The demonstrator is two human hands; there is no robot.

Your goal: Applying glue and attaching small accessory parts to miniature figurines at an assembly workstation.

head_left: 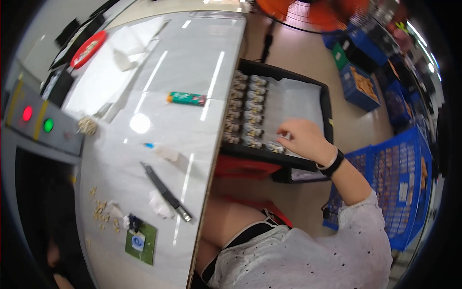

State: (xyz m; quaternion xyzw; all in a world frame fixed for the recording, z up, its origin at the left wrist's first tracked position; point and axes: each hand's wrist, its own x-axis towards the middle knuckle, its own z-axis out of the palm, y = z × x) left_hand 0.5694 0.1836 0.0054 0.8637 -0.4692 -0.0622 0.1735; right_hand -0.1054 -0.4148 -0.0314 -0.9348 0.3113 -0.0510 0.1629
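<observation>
White, dark-speckled clothing lies nearest the camera, on the near side of the black tray. The right hand, with a dark band at its wrist, reaches over the tray's near edge; its grip is narrow, thumb and forefinger curled with a small gap between them. Just below the fingertips sits a small metallic part, at the tray's near end; whether they touch it I cannot tell. Similar small parts stand in two columns along the tray's left side, and a pale liner sheet shows to their right. For the left hand's grip, I cannot tell its state.

Left of the tray is a glossy grey surface, carrying a green cylinder with an orange end. Nearer than the tray and to its left lie a black pen-like tool and a green board. Right of the tray stands a blue crate; beyond it, an orange fan.
</observation>
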